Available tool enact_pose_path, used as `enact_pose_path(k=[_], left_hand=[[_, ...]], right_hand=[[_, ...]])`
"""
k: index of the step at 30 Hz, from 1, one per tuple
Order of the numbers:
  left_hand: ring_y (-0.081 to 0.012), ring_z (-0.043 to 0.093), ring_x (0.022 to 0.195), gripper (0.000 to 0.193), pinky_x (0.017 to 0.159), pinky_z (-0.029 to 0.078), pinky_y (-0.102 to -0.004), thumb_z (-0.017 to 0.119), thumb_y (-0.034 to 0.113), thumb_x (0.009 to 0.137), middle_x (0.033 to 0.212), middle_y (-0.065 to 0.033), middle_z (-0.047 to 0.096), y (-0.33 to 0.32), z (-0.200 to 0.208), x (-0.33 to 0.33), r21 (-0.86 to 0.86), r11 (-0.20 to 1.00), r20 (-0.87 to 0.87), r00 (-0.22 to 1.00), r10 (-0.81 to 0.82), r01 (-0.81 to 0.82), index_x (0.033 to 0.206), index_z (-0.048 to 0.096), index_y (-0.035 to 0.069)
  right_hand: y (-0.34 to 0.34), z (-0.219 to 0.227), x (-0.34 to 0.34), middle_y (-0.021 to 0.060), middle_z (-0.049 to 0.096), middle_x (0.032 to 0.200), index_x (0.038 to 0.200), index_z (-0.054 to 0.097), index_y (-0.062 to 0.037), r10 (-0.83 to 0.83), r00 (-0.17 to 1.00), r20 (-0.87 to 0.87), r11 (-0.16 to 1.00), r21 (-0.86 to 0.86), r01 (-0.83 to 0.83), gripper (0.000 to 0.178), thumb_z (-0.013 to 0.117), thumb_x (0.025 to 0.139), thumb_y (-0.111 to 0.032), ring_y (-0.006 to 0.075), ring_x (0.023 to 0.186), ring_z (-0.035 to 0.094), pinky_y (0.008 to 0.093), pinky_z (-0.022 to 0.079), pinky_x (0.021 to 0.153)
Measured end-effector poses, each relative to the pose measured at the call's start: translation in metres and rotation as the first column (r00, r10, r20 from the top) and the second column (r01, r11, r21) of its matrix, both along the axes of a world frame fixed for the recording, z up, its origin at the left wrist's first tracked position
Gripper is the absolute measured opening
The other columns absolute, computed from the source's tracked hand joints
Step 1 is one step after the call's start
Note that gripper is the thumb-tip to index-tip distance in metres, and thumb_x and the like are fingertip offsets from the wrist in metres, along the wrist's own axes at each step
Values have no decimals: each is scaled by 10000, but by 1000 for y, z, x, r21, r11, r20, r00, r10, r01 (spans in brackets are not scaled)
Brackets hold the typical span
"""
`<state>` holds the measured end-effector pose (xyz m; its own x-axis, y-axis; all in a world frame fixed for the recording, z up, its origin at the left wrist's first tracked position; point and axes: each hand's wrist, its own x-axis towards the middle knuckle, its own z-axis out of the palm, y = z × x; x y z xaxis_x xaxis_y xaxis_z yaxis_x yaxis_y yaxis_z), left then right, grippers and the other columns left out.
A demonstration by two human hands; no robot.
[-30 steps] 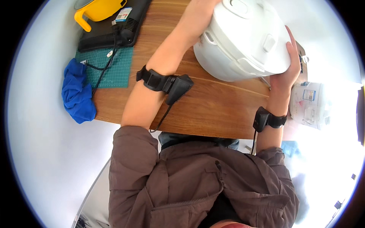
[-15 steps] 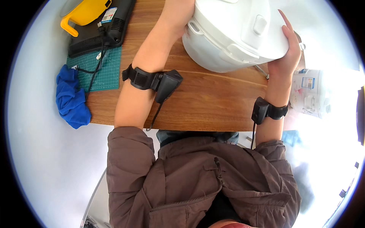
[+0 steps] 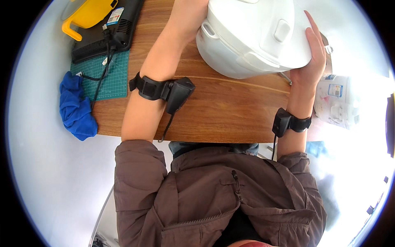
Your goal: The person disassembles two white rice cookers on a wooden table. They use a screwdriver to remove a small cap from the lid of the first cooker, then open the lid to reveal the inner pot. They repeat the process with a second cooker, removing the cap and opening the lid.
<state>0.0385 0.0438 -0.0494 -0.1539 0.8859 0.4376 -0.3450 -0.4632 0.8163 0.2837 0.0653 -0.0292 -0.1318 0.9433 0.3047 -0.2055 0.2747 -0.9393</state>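
A bare right hand (image 3: 308, 68) cups a rounded, lidded white plastic pot (image 3: 251, 41) near a brown wood-grain table's (image 3: 230, 111) right edge as the left hand (image 3: 196, 10), fingers hidden, meets its opposite side.

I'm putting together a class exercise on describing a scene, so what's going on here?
A person is handling a large white lidded container over a wooden table. The right hand holds its right side; the left hand is at the other side, partly cut off by the picture's edge. The lid is on. A blue cloth and green mat lie at the table's left.
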Motion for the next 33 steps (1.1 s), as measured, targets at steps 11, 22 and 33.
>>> enact_pose_path(k=[11,22,33], left_hand=[[-206,587,1232,507,1069,455,-327,436,226,1077,1367,-167,606,-13,5,-2,-38,996,-3,996,-86,85,1487,460,-72],[-206,546,1275,513,1097,426,-332,404,293,1112,1396,-151,574,-11,-3,-14,62,996,-177,983,-52,64,1495,460,-44],[-229,543,1287,522,1104,431,-343,413,285,1099,1411,-165,563,-4,-11,-8,55,989,5,991,-137,136,1501,422,-48]], right_hand=[[-6,-1,4,267,597,1389,1497,415,123,41,998,51,999,3,-41,587,484,1021,-214,327,1245,638,368,534,1043],[-7,-1,0,256,579,1418,1488,428,130,42,998,42,998,40,-44,568,491,1020,-185,319,1330,574,368,472,1099],[-20,69,1,221,568,1472,1449,533,-6,-455,532,715,737,637,-225,489,478,966,46,349,1365,557,394,445,1132]])
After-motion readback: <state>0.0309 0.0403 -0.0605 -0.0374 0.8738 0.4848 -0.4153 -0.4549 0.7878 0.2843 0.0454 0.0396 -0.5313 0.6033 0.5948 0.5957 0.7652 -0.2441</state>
